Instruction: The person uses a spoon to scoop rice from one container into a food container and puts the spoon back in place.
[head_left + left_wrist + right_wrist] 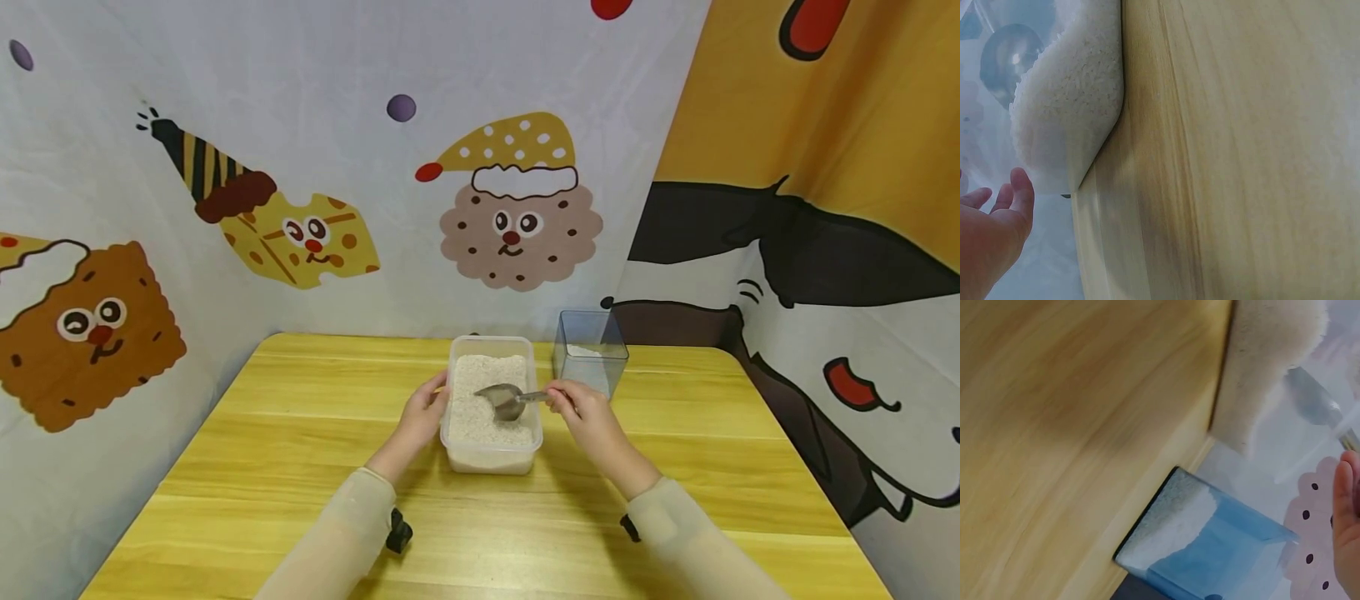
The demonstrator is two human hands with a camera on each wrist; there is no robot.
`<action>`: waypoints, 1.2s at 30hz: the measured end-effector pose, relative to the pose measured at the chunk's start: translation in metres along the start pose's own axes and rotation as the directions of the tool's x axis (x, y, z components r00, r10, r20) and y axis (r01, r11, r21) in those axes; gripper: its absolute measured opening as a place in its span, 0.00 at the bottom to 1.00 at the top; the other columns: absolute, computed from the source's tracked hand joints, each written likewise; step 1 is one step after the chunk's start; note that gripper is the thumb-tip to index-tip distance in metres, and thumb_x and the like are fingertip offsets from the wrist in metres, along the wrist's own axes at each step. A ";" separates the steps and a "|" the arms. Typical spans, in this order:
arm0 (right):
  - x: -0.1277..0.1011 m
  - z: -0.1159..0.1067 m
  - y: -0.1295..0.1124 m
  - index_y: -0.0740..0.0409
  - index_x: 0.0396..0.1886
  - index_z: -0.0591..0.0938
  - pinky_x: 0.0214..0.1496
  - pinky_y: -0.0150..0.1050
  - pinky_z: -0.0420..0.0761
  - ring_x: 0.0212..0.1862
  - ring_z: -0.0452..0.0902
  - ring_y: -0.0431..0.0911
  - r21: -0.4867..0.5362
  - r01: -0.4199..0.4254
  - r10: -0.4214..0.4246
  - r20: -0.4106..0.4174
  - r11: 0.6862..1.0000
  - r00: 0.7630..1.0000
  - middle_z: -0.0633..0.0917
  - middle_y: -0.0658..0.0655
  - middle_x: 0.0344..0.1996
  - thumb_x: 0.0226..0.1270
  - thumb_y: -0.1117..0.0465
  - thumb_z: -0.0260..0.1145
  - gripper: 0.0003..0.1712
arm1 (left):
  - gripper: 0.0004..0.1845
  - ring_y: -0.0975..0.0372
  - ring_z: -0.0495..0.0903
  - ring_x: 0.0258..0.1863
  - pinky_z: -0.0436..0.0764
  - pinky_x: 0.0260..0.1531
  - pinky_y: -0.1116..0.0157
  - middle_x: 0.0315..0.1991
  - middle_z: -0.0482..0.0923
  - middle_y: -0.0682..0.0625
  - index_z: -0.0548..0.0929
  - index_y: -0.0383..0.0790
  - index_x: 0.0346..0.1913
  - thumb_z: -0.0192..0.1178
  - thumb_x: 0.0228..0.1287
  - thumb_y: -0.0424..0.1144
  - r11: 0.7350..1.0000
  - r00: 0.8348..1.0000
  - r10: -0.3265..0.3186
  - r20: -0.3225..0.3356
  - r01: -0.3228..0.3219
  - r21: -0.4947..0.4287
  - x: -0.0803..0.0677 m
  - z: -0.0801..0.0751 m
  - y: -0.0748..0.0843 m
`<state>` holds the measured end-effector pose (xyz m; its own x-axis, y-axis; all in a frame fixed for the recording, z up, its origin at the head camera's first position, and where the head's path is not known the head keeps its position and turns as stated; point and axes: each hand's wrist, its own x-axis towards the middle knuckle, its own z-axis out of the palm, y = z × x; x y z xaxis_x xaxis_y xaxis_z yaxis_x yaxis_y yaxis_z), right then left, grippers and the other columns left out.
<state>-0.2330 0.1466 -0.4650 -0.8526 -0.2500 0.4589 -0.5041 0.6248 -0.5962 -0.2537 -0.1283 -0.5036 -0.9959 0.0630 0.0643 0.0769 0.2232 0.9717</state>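
Observation:
A clear plastic box (491,460) of white rice (480,425) stands on the table. My right hand (588,417) grips the handle of a metal scoop (508,407), whose bowl is over the rice inside the box. In the right wrist view the scoop (1313,397) shows through the box wall, and only part of the hand (1349,519) is in sight. My left hand (422,417) rests against the box's left side. From the left wrist, its fingers (1021,194) look extended beside the clear wall, with the rice (1079,81) heaped behind it.
A bluish clear square container (592,354) stands behind and right of the box, partly filled with rice (1172,519). The wooden table (300,467) ends at a cloth backdrop (322,83) with cartoon prints. Black straps (399,532) show at both wrists.

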 end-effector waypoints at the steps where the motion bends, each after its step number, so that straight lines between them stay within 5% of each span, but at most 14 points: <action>1: 0.000 -0.001 -0.001 0.57 0.44 0.83 0.34 0.31 0.82 0.33 0.80 0.41 0.030 -0.033 0.032 0.013 0.999 0.999 0.84 0.50 0.31 0.72 0.56 0.55 0.13 | 0.24 0.48 0.73 0.59 0.78 0.54 0.54 0.66 0.67 0.42 0.63 0.38 0.70 0.46 0.74 0.40 1.000 1.000 0.004 0.002 -0.004 0.003 0.000 0.000 0.000; 9: 0.003 -0.003 -0.008 0.65 0.39 0.83 0.33 0.35 0.84 0.29 0.82 0.47 0.240 -0.173 0.164 0.056 0.955 0.985 0.85 0.59 0.26 0.71 0.59 0.57 0.13 | 0.24 0.49 0.73 0.59 0.77 0.55 0.53 0.66 0.67 0.42 0.64 0.38 0.70 0.46 0.74 0.40 1.000 1.000 0.008 0.000 -0.008 0.006 -0.001 -0.001 0.002; 21: 0.005 -0.002 -0.010 0.77 0.40 0.79 0.32 0.37 0.85 0.27 0.81 0.42 0.423 -0.351 0.283 0.216 0.835 0.934 0.84 0.68 0.28 0.72 0.65 0.54 0.15 | 0.25 0.48 0.72 0.60 0.77 0.55 0.53 0.67 0.66 0.41 0.63 0.39 0.70 0.46 0.74 0.40 1.000 1.000 -0.001 0.001 0.001 0.005 -0.002 0.000 0.003; 36: 0.004 -0.005 -0.008 0.80 0.47 0.74 0.33 0.32 0.83 0.27 0.80 0.39 0.527 -0.519 0.417 0.310 0.673 0.855 0.85 0.59 0.27 0.76 0.64 0.48 0.19 | 0.24 0.43 0.71 0.60 0.76 0.55 0.50 0.66 0.65 0.36 0.63 0.33 0.69 0.47 0.74 0.37 1.000 1.000 0.025 0.009 -0.025 -0.017 -0.005 -0.002 0.009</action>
<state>-0.2315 0.1441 -0.4547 -0.9814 -0.1824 -0.0603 0.0309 0.1601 -0.9866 -0.2483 -0.1282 -0.4947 -0.9933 0.0769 0.0864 0.1005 0.2046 0.9737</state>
